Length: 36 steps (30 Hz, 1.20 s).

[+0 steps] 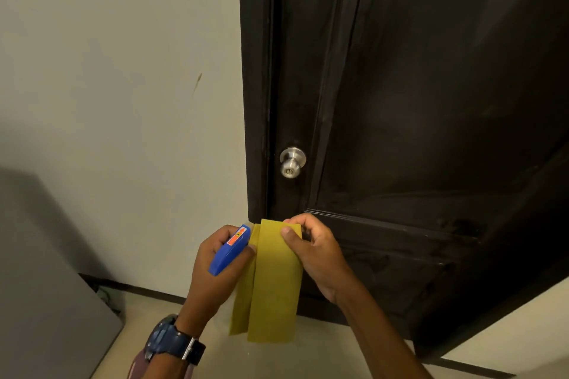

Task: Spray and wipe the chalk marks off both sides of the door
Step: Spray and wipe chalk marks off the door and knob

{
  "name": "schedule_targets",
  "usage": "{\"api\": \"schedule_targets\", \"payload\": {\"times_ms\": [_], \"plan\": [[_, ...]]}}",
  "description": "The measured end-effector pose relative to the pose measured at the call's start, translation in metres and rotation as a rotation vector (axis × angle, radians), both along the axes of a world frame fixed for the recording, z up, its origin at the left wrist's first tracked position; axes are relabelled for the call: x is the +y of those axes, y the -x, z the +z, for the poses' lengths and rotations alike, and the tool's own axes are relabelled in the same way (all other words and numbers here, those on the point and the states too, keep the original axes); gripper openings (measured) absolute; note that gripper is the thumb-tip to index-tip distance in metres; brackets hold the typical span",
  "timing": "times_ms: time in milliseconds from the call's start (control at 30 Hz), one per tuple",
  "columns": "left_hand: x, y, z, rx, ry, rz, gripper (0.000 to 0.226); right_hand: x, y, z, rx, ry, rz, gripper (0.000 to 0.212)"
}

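Head view has one left hand (215,268), a dark watch (172,340) on its wrist, curled around one blue spray bottle (229,251) just left of and below the door's single silver knob (292,161). To its right, one yellow cloth (272,289) hangs folded below the knob, its top edge pinched between thumb and fingers of the one right hand (314,248). Behind both hands stands the dark door (431,101), its left edge meeting a pale wall (123,71), with bare floor (215,348) beneath the cloth.
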State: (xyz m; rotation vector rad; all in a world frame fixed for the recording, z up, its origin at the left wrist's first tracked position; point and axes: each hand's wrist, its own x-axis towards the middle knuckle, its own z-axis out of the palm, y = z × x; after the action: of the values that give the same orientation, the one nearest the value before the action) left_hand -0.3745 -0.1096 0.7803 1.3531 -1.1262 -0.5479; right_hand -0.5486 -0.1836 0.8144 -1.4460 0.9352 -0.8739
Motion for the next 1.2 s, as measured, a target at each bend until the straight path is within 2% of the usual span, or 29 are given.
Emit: {"api": "schedule_targets", "payload": {"times_ms": [67, 167, 267, 300, 400, 467, 533, 633, 800, 867, 933, 1000, 1100, 1133, 1200], "plan": [[-0.004, -0.009, -0.006, 0.016, -0.005, 0.019, 0.038, 0.004, -0.015, 0.0, 0.087, 0.03, -0.036, 0.011], [-0.008, -0.019, -0.014, 0.021, -0.023, 0.023, 0.032, 0.013, -0.037, -0.002, 0.217, 0.036, -0.065, 0.014], [-0.013, -0.027, -0.021, 0.073, -0.046, 0.009, 0.041, 0.017, -0.052, -0.006, 0.243, -0.096, -0.027, 0.018], [-0.014, -0.031, -0.025, 0.091, -0.043, 0.001, 0.049, 0.016, -0.053, -0.007, 0.162, -0.186, 0.002, 0.019], [-0.015, -0.04, -0.028, 0.154, -0.033, 0.008, 0.083, 0.009, -0.042, -0.002, -0.299, -0.516, 0.101, 0.02], [-0.016, -0.04, -0.023, 0.13, -0.008, -0.024, 0.071, 0.002, -0.03, 0.005, -0.446, -0.603, 0.172, 0.022], [-0.019, -0.037, -0.019, 0.086, -0.006, -0.035, 0.055, -0.004, -0.024, 0.008, -0.373, -0.549, 0.191, 0.024], [-0.021, -0.03, -0.013, 0.072, -0.01, -0.01, 0.051, -0.006, -0.027, 0.005, -0.167, -0.364, 0.048, 0.02], [-0.022, -0.012, -0.011, 0.068, -0.04, 0.023, 0.062, -0.001, -0.027, 0.003, 0.011, -0.071, -0.185, 0.014], [-0.02, -0.005, -0.008, 0.062, -0.054, 0.043, 0.071, 0.001, -0.026, 0.002, 0.016, -0.014, -0.217, 0.013], [-0.018, 0.002, -0.005, 0.022, -0.069, 0.052, 0.07, 0.002, -0.022, 0.004, 0.027, 0.016, -0.189, 0.014], [-0.016, 0.006, -0.002, -0.022, -0.053, 0.057, 0.057, -0.002, -0.012, 0.007, 0.021, -0.017, -0.071, 0.027], [-0.012, 0.005, 0.002, -0.044, -0.008, 0.053, 0.049, -0.014, 0.006, 0.011, -0.161, -0.239, 0.121, 0.069], [-0.011, 0.005, 0.003, -0.051, 0.004, 0.046, 0.048, -0.018, 0.011, 0.013, -0.163, -0.266, 0.155, 0.075], [-0.009, 0.006, 0.006, -0.071, 0.016, 0.04, 0.047, -0.024, 0.016, 0.016, -0.068, -0.182, 0.165, 0.072]]}}
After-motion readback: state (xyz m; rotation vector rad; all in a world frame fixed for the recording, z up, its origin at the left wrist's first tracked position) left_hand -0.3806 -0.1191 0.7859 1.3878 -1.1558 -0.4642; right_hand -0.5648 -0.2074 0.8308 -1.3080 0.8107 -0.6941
